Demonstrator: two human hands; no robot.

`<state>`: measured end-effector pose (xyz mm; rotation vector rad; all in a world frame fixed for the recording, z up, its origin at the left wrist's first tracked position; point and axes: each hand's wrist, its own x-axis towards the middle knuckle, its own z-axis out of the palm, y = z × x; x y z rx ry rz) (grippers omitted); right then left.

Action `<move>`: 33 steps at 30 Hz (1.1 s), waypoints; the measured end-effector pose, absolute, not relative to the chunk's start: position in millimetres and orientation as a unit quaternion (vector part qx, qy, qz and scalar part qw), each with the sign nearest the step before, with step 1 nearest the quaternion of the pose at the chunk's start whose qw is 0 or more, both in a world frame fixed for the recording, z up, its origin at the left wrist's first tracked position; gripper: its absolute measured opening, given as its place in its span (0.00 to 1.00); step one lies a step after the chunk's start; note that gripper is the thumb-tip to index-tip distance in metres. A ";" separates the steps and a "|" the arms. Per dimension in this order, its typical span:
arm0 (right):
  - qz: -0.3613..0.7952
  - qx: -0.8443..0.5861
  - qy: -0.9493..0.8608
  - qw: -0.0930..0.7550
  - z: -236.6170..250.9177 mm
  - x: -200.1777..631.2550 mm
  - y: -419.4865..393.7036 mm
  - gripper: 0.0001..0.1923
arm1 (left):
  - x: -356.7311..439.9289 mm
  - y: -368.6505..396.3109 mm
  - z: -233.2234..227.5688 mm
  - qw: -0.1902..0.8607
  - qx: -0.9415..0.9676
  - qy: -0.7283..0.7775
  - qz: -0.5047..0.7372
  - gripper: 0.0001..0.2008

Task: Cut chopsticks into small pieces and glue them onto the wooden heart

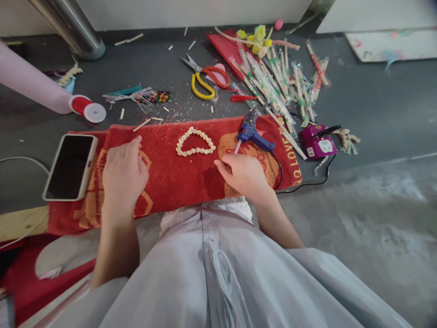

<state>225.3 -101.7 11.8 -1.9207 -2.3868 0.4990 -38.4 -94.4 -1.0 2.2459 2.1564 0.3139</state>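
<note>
Red towel (170, 177) mid-frame carries a pale stick heart (195, 142). We rest our left hand (123, 175) flat, fingers loose; our right hand (244, 175) pinches something tiny, unclear. Blue glue gun (252, 133) just above.

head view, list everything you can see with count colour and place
towel: one, red with orange pattern, spread on the floor before the person
heart shape: one, pale, on the towel's middle
glue gun: one, blue, on the towel's right part
phone: one, dark screen, pale case, at the towel's left end
scissors: one, yellow and orange handles, on the floor beyond the towel
wrapped sticks: many, pale with green and red, piled far right
purple device: one, right of the towel
spool: one, red and white, far left
left hand: flat on the towel, empty
right hand: on the towel near the glue gun, grip unclear
</note>
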 end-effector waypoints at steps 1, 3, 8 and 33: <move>0.160 -0.620 -0.768 0.016 12.3 224.5 -102.0 0.20 | -39.1 -95.1 -1.8 0.005 0.719 0.686 0.111 0.26; 0.160 -0.622 -0.767 0.007 13.5 222.9 -102.6 0.20 | -39.9 -96.9 -2.7 0.013 0.722 0.680 0.124 0.26; 0.165 -0.621 -0.766 -0.013 16.4 218.9 -103.1 0.21 | -38.8 -103.5 -1.4 0.036 0.738 0.658 0.145 0.19; 0.162 -0.595 -0.786 -0.047 28.9 220.4 -60.3 0.16 | -31.2 -83.1 4.8 0.208 0.743 0.624 0.118 0.19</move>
